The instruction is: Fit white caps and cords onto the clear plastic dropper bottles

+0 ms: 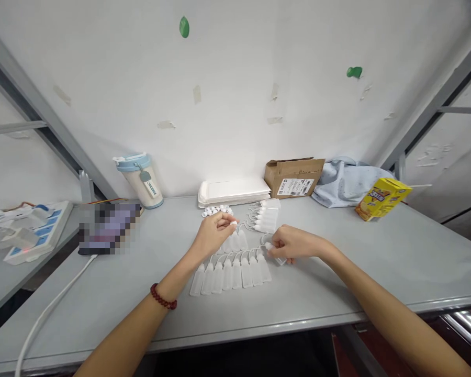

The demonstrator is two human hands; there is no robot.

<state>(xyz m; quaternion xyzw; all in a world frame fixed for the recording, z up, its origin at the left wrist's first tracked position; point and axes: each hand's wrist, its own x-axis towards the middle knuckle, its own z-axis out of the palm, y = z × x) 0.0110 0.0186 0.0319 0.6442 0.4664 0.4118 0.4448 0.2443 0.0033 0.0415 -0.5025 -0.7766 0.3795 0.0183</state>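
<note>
My left hand [214, 233] pinches a small white cap [233, 224] between its fingertips, just above a short row of bottles. My right hand [292, 243] grips a small translucent squeeze bottle [275, 255] lying on its side on the grey table [377, 272]. Between and below the hands a row of several translucent bottles [231, 272] lies side by side. Another group of bottles [266, 215] lies farther back. Loose white caps [216, 211] sit behind my left hand.
Against the wall stand a blue-lidded cup [140, 180], a stack of white trays [233, 191], a cardboard box [294, 177], a light blue cloth [347, 180] and a yellow carton [381, 199]. A blurred phone [108, 228] with white cable and a power strip [39, 230] lie left.
</note>
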